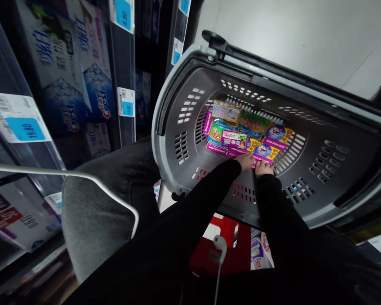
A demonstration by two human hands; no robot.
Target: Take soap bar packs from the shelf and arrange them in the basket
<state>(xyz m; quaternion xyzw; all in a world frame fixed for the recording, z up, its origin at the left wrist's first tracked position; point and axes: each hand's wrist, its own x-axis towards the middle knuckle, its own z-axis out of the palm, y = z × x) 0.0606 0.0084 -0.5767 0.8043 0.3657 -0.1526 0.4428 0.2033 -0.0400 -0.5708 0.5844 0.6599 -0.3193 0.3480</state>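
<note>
Both my arms, in black sleeves, reach down into a grey plastic shopping basket [178,106]. My left hand [245,161] and my right hand [264,168] lie side by side at the near edge of a pile of small colourful soap packs [246,133] on the basket's floor. Their fingers press on a pink pack [257,159] at the edge of the pile. Fingertips are partly hidden, so the grip is unclear. Blue and yellow packs [266,150] lie just beyond the hands.
Store shelves [127,72] with toothpaste boxes [66,72] and blue price tags [25,129] stand at the left. A metal rail [82,176] crosses the lower left. The basket's black handle [273,63] runs along its far rim. A red object [225,245] sits below the basket. An earphone [220,243] dangles.
</note>
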